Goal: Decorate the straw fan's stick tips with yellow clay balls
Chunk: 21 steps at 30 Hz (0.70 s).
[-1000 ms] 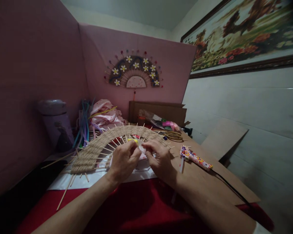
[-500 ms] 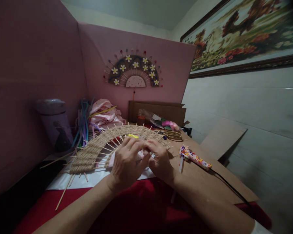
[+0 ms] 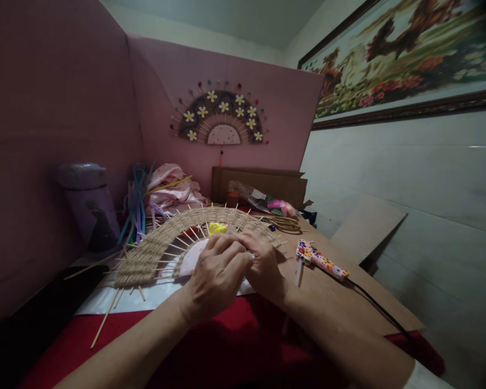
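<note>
My left hand [image 3: 221,270] and my right hand [image 3: 264,265] meet over the front of a woven fan [image 3: 146,262]. Both are closed, fingers pinched together, and a small pale bit shows between them. What they grip is mostly hidden. Just beyond the left knuckles is a bright yellow lump [image 3: 217,228]; I cannot tell whether it is held or lies on the fan. The fan is a tan half-ring with thin sticks poking out. At its centre, partly behind my left hand, is a pale pink half-round piece [image 3: 192,256].
On the brown board [image 3: 348,302] at right lies a flower-patterned glue gun [image 3: 322,260] with a black cord. Behind the fan are pink cloth [image 3: 174,186], pipe cleaners [image 3: 136,208] and a plastic packet [image 3: 259,199]. A purple bottle [image 3: 89,208] stands left. A decorated fan [image 3: 222,116] hangs on the pink panel.
My left fingers have curled in and dropped slightly against my right hand. More of the yellow lump and the pink piece shows now. The view has shifted a little.
</note>
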Motion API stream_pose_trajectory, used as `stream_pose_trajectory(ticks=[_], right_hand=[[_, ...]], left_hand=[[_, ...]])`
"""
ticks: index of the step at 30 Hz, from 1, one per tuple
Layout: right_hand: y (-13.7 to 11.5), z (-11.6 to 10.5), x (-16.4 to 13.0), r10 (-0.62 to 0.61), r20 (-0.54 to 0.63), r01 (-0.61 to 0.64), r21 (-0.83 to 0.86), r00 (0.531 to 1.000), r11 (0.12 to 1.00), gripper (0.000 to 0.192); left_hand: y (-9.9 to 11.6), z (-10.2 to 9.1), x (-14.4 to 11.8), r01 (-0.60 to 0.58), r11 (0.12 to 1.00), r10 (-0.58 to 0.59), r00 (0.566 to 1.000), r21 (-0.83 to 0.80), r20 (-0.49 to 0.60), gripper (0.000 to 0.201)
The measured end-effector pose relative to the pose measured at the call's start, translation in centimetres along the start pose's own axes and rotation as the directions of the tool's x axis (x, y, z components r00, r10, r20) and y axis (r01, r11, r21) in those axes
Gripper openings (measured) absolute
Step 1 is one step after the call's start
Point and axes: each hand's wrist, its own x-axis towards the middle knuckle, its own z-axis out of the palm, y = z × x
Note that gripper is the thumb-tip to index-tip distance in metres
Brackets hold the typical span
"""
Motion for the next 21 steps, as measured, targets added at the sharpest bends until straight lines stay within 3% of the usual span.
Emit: stream_pose_trajectory(ticks=[4, 7, 9, 12, 14, 16, 18, 21], right_hand=[[2.2, -0.6, 0.7, 0.087, -0.124, -0.093, -0.04, 0.989, 0.995, 0.026], [4.2, -1.1, 1.2, 0.225, -0.218, -0.223, 0.033, 0.95, 0.974, 0.025], [5.4, -1.5, 1.5, 0.33, -0.263, -0.314, 0.102, 0.907, 0.944, 0.025], [6.4, -2.0, 2.0, 0.488, -0.339, -0.425, 0.245, 0.805, 0.871, 0.026], [6.7, -2.2, 2.3, 0.575, -0.371, -0.463, 0.351, 0.729, 0.814, 0.027], [6.7, -2.1, 2.4, 0.629, -0.37, -0.456, 0.456, 0.684, 0.764, 0.026], [6.4, -1.9, 2.5, 0.646, -0.338, -0.422, 0.539, 0.684, 0.729, 0.025], [5.5, -1.6, 2.3, 0.632, -0.229, -0.387, 0.624, 0.741, 0.679, 0.023]], left_hand=[[0.7, 0.3, -0.2, -0.099, 0.972, 0.126, 0.985, -0.211, 0.119, 0.021], [0.8, 0.4, -0.4, -0.105, 0.95, 0.146, 0.982, -0.295, 0.121, 0.022], [0.4, 0.3, -0.4, -0.054, 0.95, 0.078, 0.995, -0.309, 0.065, 0.02], [-0.4, -0.3, -0.5, 0.087, 0.941, -0.114, 0.991, -0.326, -0.064, 0.018], [-0.9, -0.7, -0.6, 0.185, 0.926, -0.251, 0.953, -0.329, -0.171, 0.018], [-1.3, -1.0, -0.7, 0.264, 0.912, -0.344, 0.909, -0.313, -0.235, 0.018], [-1.6, -1.1, -0.8, 0.288, 0.91, -0.364, 0.9, -0.299, -0.239, 0.022], [-1.9, -0.8, -0.7, 0.258, 0.927, -0.31, 0.935, -0.273, -0.17, 0.024]])
